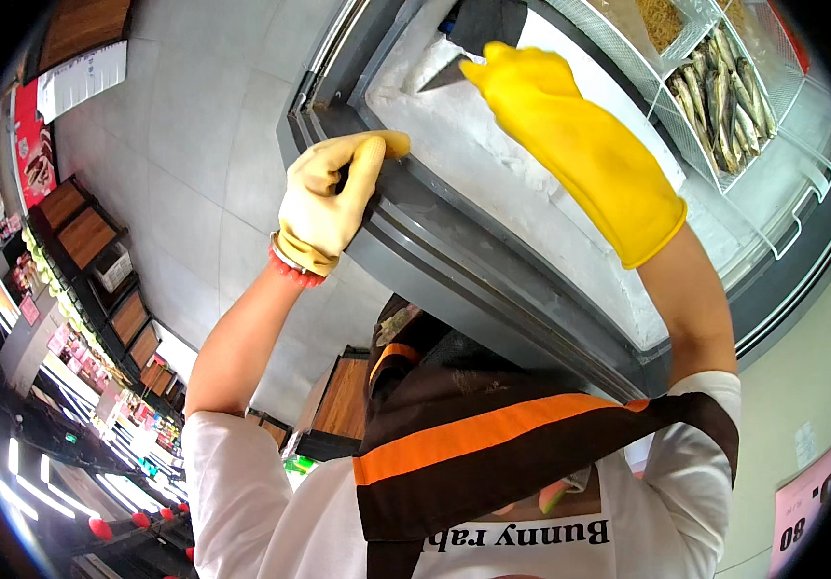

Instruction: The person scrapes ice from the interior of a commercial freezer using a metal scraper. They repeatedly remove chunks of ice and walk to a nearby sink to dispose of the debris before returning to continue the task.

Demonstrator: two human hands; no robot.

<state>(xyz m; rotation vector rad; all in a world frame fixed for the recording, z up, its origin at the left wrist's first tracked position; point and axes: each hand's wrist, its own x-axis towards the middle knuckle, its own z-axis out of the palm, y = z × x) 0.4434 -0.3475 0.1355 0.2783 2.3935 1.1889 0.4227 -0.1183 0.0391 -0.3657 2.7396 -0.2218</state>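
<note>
My right hand [531, 94], in a long yellow rubber glove, is closed on a flat, pointed metal blade [448, 74], its handle hidden in the glove. The hand is over the frosted inside of a chest freezer [444, 137], near a dark flat piece [488, 25] and a white sheet or panel [553, 36]. My left hand [332, 188], in a cream glove with a red bead bracelet at the wrist, rests with bent fingers on the freezer's dark rim [452, 239]. Whether it grips the rim is not clear.
White wire baskets [785, 119] hold small whole fish [727, 101] and a brown dried food [661, 22] at the upper right. Wooden-topped display stands [87, 237] line the grey tiled floor at left. Another stand [339, 398] is beside the freezer, near my apron.
</note>
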